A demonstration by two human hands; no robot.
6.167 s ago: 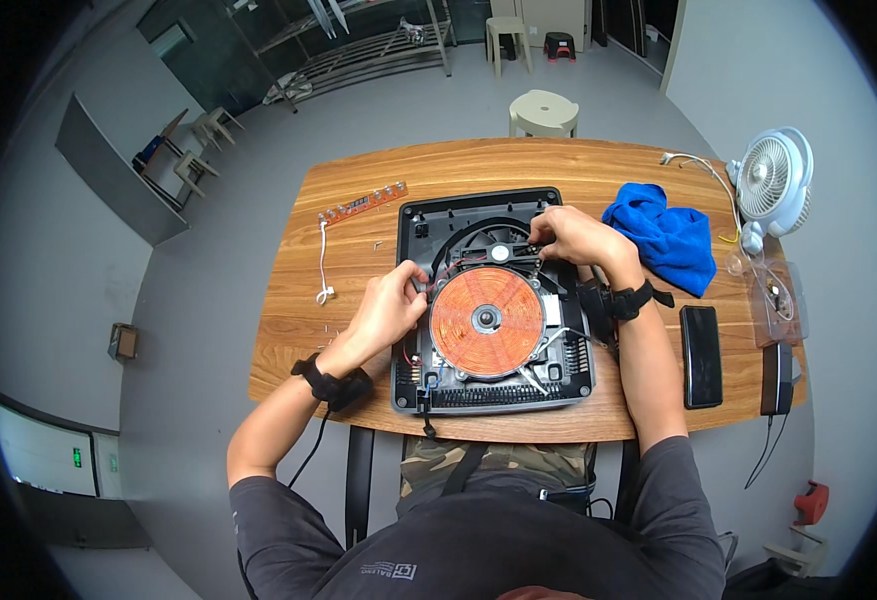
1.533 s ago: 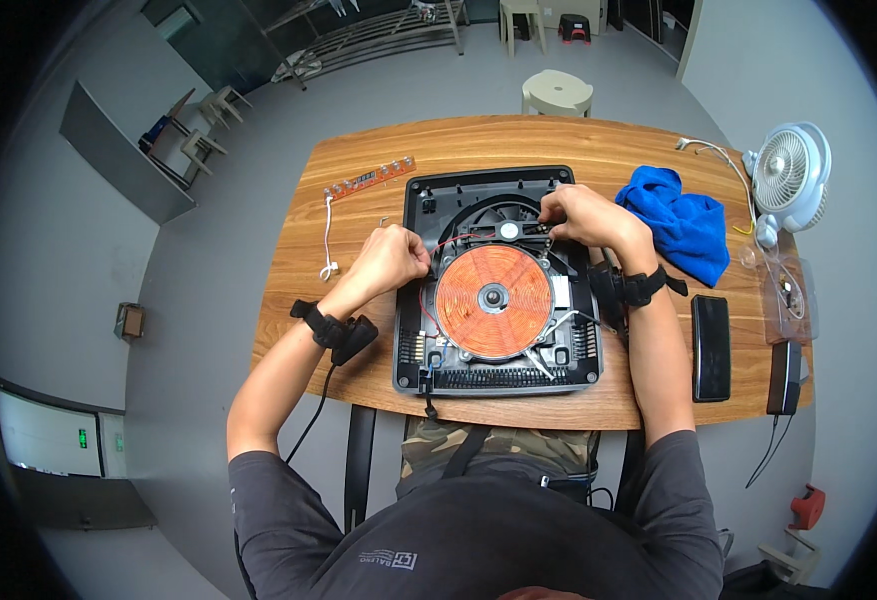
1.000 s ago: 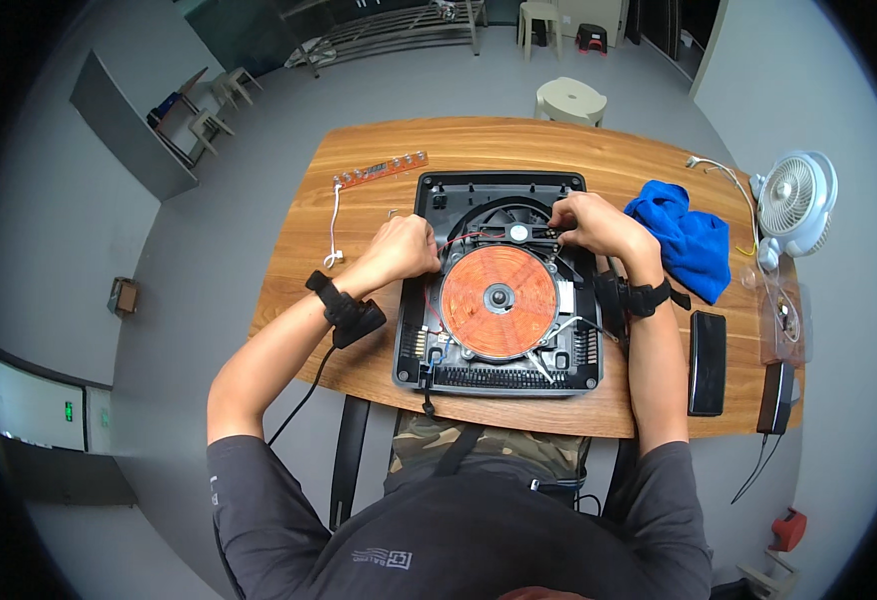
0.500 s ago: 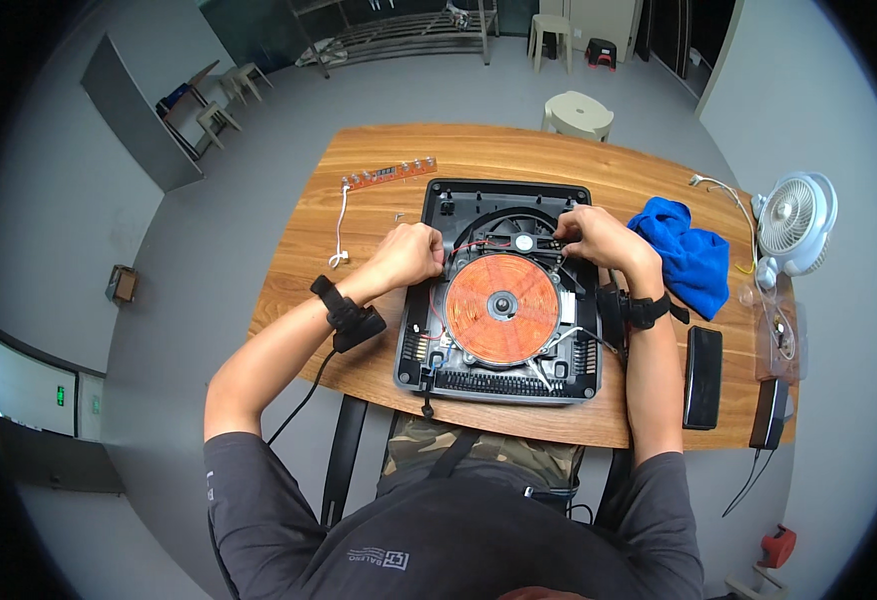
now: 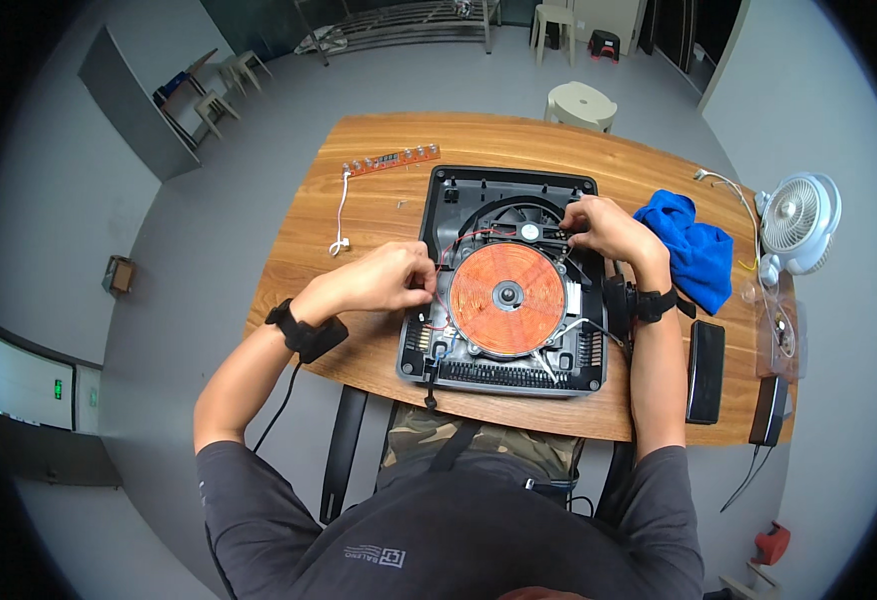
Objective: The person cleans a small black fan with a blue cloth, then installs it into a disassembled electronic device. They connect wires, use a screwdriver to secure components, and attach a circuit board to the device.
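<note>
An opened induction cooker base (image 5: pixel 442 205), a black tray, lies on the table with its inner parts showing. In its middle sits a round copper coil (image 5: pixel 509 318), and behind that a black cooling fan (image 5: pixel 530 233). My left hand (image 5: pixel 396 278) is closed at the tray's left edge, its fingertips beside a thin red wire (image 5: pixel 464 238); what they pinch is hidden. Over the fan's right side, my right hand (image 5: pixel 607 228) is bent with thumb and fingers closed near the fan's frame. I cannot make out what lies between them.
Behind the tray at left lies a narrow orange circuit board (image 5: pixel 394 160) with a white cable (image 5: pixel 342 215). To the right are a blue cloth (image 5: pixel 694 250), a black oblong case (image 5: pixel 706 372), a white fan (image 5: pixel 795 222) and a black box with cords (image 5: pixel 770 410).
My left hand has shifted a little down and left along the tray's edge. My right hand stays by the fan. The whole view has tilted slightly.
</note>
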